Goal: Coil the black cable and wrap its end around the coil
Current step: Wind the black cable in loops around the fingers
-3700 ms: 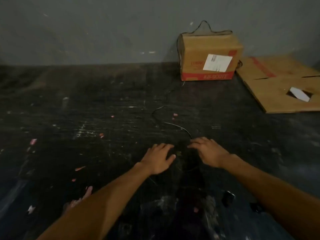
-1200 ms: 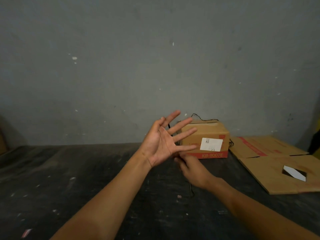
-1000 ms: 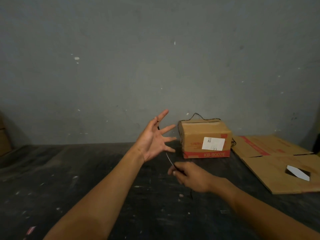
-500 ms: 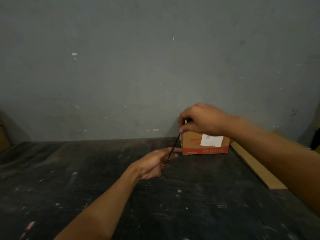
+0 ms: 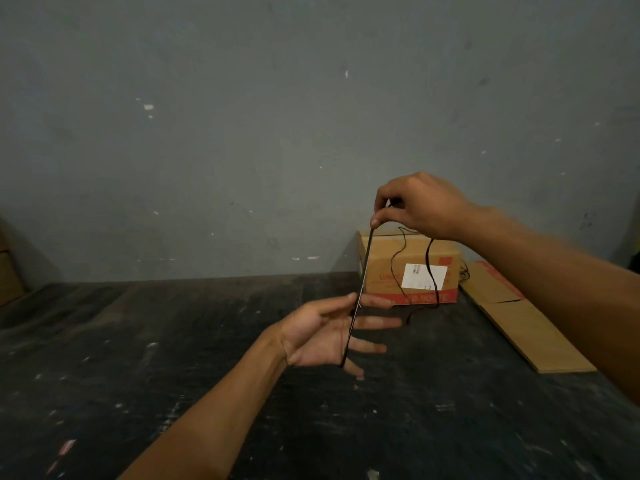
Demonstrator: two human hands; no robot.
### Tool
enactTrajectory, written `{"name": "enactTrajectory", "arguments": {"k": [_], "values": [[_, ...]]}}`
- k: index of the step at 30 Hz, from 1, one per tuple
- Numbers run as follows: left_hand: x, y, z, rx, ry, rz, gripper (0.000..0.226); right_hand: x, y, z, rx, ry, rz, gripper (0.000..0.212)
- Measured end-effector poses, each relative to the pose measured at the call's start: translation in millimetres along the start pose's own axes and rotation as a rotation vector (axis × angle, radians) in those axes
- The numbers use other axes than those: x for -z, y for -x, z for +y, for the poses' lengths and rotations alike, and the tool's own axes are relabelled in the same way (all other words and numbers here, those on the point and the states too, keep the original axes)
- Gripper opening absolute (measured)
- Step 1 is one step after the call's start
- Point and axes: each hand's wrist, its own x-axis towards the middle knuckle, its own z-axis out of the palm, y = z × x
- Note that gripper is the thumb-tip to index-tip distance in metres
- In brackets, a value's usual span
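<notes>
A thin black cable [image 5: 361,282] runs taut from my right hand [image 5: 420,206] down across the palm of my left hand [image 5: 329,332]. My right hand is raised in front of the wall and pinches the cable between thumb and fingers. My left hand is held palm up over the dark floor with its fingers spread; the cable crosses at the finger bases and my thumb rests near it. Beyond my right hand, slack cable hangs in loops before the cardboard box [image 5: 408,268] and reaches the floor.
The dark, scuffed floor [image 5: 173,375] meets a grey wall [image 5: 242,133]. The cardboard box stands against the wall at right. A flattened sheet of cardboard [image 5: 519,323] lies on the floor to its right. Another box edge [image 5: 8,271] shows at far left.
Both hands came up off the floor with the cable. In the last half second my right hand drew the cable higher and further right, and my left hand opened wider beneath it.
</notes>
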Motion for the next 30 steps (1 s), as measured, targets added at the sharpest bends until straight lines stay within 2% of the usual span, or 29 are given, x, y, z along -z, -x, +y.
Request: {"name": "enactTrajectory", "arguments": {"k": [4, 9, 13, 17, 23, 30], "values": [[-15.4, 1.1, 11.8, -0.043, 0.010, -0.128, 0.044, -20.4, 12.1, 22.0, -0.111, -0.175, 0.025, 0.019], [-27.8, 1.0, 26.7, -0.133, 0.034, -0.222, 0.043, -85.8, 51.5, 31.9, -0.271, -0.446, 0.068, 0.016], [-29.1, 0.3, 32.7, -0.194, 0.011, -0.224, 0.044, -135.3, 79.7, 17.6, -0.407, -0.884, -0.059, 0.018], [-21.6, 2.4, 41.0, -0.275, 0.062, -0.150, 0.046, -171.3, 105.0, -17.0, -0.495, -0.981, -0.200, 0.021], [-1.2, 7.5, 58.6, -0.379, 0.115, -0.032, 0.047, -179.0, 112.2, -53.5, -0.411, -1.047, -0.434, 0.033], [36.3, 9.3, 49.1, -0.325, 0.015, 0.154, 0.049, -147.3, 103.0, -75.9, -0.221, -1.019, -0.639, 0.030]]}}
